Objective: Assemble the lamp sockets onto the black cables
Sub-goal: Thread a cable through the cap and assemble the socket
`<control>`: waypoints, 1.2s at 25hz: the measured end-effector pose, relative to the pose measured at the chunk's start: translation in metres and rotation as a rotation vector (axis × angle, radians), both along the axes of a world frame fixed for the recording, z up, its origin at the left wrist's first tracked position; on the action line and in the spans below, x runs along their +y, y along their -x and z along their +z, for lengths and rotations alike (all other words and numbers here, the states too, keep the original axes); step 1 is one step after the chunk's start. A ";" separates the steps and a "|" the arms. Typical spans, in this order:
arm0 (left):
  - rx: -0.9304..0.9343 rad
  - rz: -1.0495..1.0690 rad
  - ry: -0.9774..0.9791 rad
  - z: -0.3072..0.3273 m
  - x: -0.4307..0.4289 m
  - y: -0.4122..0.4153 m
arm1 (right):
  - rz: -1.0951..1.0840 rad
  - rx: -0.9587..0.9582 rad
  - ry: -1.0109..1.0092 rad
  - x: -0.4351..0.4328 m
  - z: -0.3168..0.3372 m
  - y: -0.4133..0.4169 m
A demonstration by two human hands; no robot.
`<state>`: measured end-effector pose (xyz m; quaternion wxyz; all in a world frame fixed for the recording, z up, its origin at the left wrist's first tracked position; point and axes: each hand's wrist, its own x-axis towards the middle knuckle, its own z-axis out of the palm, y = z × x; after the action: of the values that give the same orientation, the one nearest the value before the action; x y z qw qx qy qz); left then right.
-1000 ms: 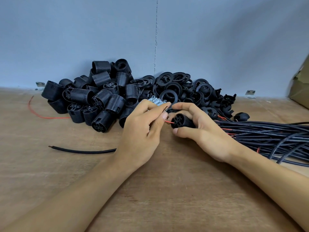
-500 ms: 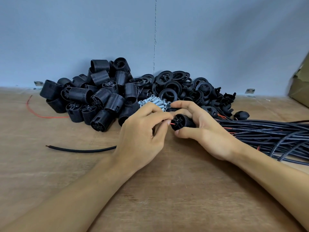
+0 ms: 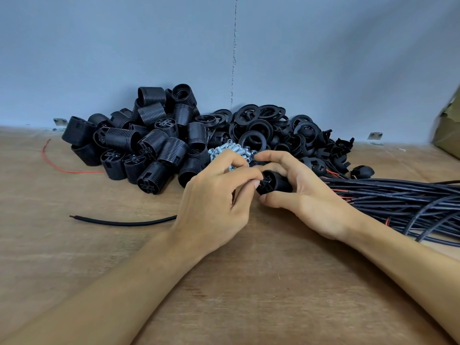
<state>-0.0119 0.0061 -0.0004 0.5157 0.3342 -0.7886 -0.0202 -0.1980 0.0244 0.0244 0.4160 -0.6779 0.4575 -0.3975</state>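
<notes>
One lamp socket (image 3: 276,181) is held between two hands, and the gap seen a second ago is closed.
The socket is gripped on its side by the right hand (image 3: 306,195), curled round it just above the surface (image 3: 249,282). The red lead (image 3: 259,186), earlier stretched between the hands, is now pinched at the socket's end by the left hand (image 3: 214,195). One loose black cable (image 3: 119,222) runs from under the left hand. The socket heap (image 3: 149,145), screws (image 3: 224,149) and cable bundle (image 3: 398,197) are too many to be counted.
</notes>
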 end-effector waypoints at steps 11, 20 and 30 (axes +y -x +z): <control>-0.012 0.021 -0.062 0.001 0.001 0.001 | 0.012 0.025 0.029 0.003 0.000 -0.003; -0.136 0.083 0.062 0.006 0.006 -0.002 | -0.066 0.230 0.205 0.006 -0.001 -0.012; -0.113 -0.001 -0.010 0.001 0.001 -0.005 | 0.003 0.363 0.229 0.008 0.004 -0.010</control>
<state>-0.0065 0.0067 0.0007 0.4688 0.3372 -0.8164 -0.0054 -0.1876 0.0324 0.0282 0.2477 -0.7820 0.4759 -0.3174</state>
